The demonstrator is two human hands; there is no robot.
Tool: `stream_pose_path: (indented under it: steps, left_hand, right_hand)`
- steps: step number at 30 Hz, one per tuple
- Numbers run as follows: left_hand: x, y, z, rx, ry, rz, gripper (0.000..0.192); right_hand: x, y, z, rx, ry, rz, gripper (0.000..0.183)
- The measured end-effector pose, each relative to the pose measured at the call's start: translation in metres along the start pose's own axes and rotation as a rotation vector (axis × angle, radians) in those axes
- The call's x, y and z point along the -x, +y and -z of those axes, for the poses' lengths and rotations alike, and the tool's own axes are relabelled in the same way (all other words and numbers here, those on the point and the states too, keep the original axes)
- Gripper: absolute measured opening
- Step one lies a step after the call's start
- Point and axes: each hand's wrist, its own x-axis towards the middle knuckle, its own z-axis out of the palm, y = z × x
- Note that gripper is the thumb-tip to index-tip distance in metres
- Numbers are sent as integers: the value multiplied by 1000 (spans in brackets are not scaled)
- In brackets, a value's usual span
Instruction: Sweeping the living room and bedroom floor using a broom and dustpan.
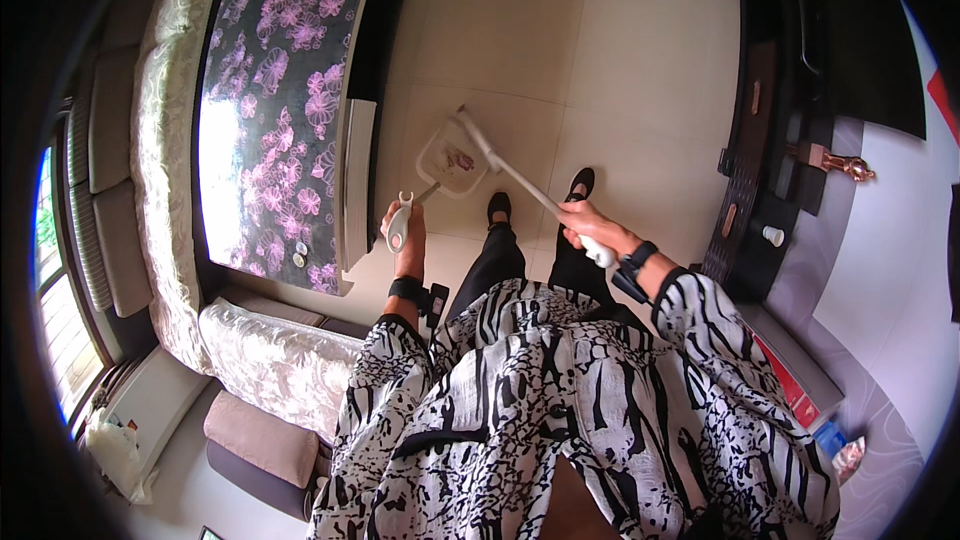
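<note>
My left hand [409,232] grips the upper end of a long-handled dustpan, around its handle [400,226]. The pale, translucent dustpan [450,165] rests on the tiled floor ahead of my feet, with a reddish-brown bit of debris [460,160] in it. My right hand [596,223] is closed around the light-coloured pole of a broom [525,181], just below its white end grip. The broom slants down to the left, and its head [477,133] reaches over the dustpan's right side. Whether its bristles touch the pan I cannot tell.
To the left stands a low table [289,105] with a dark floral top. Beyond it runs a sofa with a pale cover [169,165]. A dark cabinet [750,112] lines the right side, bearing a white cup [772,235]. My black shoes [499,206] are just behind the dustpan.
</note>
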Motion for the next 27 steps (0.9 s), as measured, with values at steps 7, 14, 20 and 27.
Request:
stream_pose_path:
  steps: [7, 14, 20, 27]
  left_hand:
    - [-8, -4, -3, 18, -6, -63, 19]
    - [-19, -23, -5, 515, -40, -4, 12]
    - [2, -6, 33, 765, -144, 42, 9]
    - [4, -2, 62, 759, -88, 111, 11]
  right_hand:
    - [90, -16, 22, 132, 37, -11, 27]
    - [128, 16, 46, -368, 87, 10, 34]
    - [143, 32, 56, -492, 136, 30, 34]
    - [144, 56, 59, -397, 261, 28, 34]
